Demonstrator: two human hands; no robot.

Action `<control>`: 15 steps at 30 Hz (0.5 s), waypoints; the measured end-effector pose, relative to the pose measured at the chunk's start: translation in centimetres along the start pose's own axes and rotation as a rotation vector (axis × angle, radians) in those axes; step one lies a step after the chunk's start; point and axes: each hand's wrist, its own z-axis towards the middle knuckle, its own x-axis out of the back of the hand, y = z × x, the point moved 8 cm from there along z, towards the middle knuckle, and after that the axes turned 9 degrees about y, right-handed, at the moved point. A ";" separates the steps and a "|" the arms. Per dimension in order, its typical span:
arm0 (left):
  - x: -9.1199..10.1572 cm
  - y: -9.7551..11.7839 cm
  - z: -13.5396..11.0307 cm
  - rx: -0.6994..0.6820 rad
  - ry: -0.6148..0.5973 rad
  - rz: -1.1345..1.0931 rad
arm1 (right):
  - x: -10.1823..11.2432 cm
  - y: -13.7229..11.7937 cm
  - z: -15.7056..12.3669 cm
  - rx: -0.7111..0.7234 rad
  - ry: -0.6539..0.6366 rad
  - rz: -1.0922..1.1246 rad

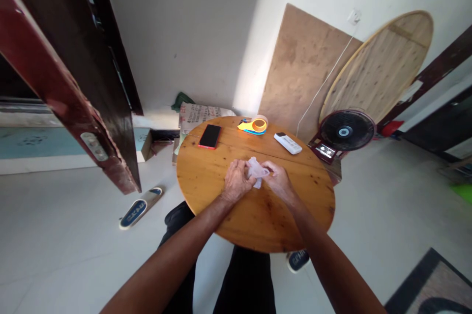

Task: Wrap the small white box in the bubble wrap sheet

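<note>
Over the middle of a round wooden table (pixel 206 191), both hands are on a crumpled, whitish, translucent piece that looks like a thin plastic bag (pixel 255 168). My left hand (pixel 236 180) is closed on its left side, with the fingertips partly hidden. The fingers of my right hand (pixel 279 181) pinch its right edge. Beyond the hands lie a phone (pixel 210 136) with a red edge, a yellow and blue tape dispenser (pixel 254 126) with a roll of tape, and a white remote control (pixel 287 143).
A dark fan (pixel 345 131) stands right of the table. Behind it a round wooden board (pixel 383 63) and a brown panel (pixel 302 58) lean on the wall. An open door (pixel 66 83) is at the left. Slippers (pixel 140 209) lie on the floor.
</note>
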 end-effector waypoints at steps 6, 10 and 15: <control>-0.2 0.0 0.0 -0.077 0.017 -0.146 | -0.3 -1.1 -1.8 0.279 0.000 -0.191; -0.9 -0.3 -0.1 -0.135 -0.028 -0.230 | -0.1 -2.1 -3.2 0.393 0.004 -0.280; -1.1 -0.3 0.0 -0.183 -0.056 -0.291 | -0.3 -2.3 -4.8 0.448 -0.005 -0.349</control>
